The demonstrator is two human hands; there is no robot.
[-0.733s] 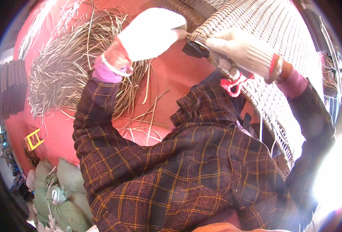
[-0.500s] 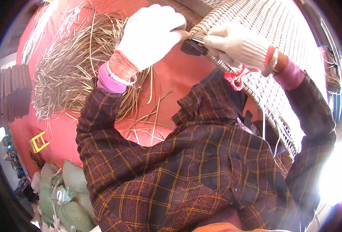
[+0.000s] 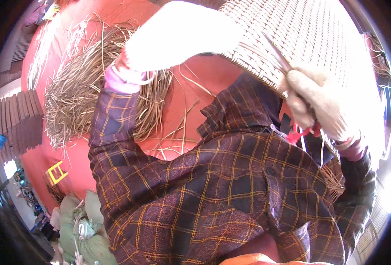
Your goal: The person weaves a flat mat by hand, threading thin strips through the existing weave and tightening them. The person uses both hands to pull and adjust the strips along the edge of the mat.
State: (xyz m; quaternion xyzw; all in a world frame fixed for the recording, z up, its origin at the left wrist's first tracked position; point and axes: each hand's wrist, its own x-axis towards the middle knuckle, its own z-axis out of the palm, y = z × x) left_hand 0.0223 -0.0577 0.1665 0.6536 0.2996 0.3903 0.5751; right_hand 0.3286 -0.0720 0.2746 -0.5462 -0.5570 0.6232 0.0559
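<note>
A large pale woven wicker piece [image 3: 301, 35] fills the upper right, its bound rim slanting toward my body. My left hand [image 3: 182, 37], in a white glove, lies at the rim's upper left end; glare washes out its fingers. Under it, a dark edge [image 3: 207, 54] of something mostly hidden shows. My right hand [image 3: 319, 99], also gloved, is closed round a pointed metal tool [image 3: 275, 52] whose tip points up and left over the weave. Red cord [image 3: 299, 134] hangs below that hand. Whether the tool is a pair of scissors I cannot tell.
A heap of thin dry brownish strips [image 3: 85, 88] lies on the red surface [image 3: 195, 88] at left, with loose strips nearer me. Farther left are a yellow plastic frame [image 3: 57, 172] and brown slatted pieces [image 3: 18, 119]. Green sacks [image 3: 87, 238] stand at lower left.
My right hand has drawn down and right from the rim's upper end, and the metal point now shows. My left hand has moved right along the rim, covering the dark piece.
</note>
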